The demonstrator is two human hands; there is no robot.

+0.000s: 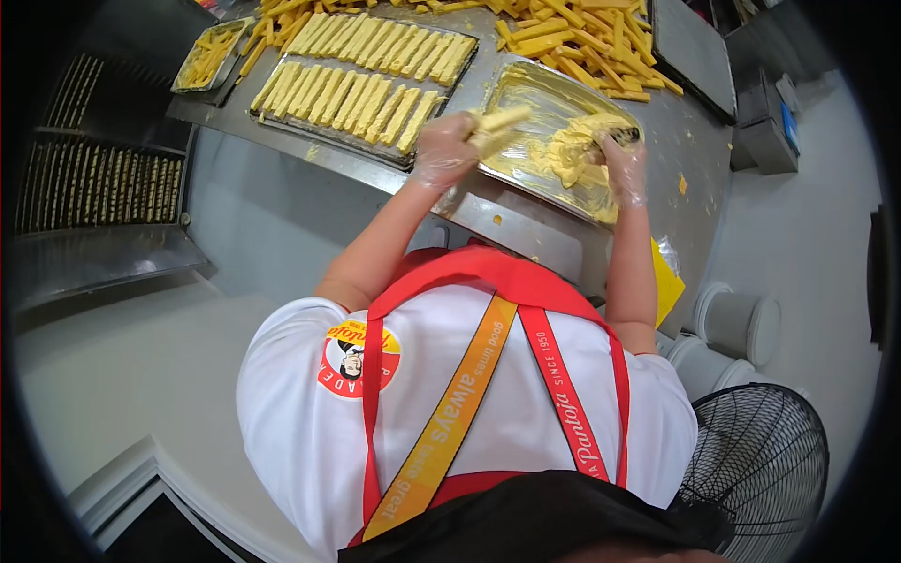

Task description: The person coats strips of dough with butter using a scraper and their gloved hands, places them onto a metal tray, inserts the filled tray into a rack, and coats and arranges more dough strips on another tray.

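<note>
My left hand (444,150), in a clear plastic glove, is closed around pale cream-coated bread sticks (502,119), blurred by motion. They are held over the left side of a metal tray (511,174) smeared with yellow cream. My right hand (621,167), gloved too, is closed on a tool with a dark handle (627,134) at the tray's right side. The tool's working end cannot be made out beside the heap of yellow cream (571,150). Left of my left hand, a baking tray (404,158) carries two rows of coated sticks (352,100).
Plain orange-yellow sticks (587,42) are piled behind the cream tray. A smaller tray of sticks (208,58) stands far left, near a rack of filled trays (99,183). White buckets (737,324) and a black fan (755,460) stand at my right.
</note>
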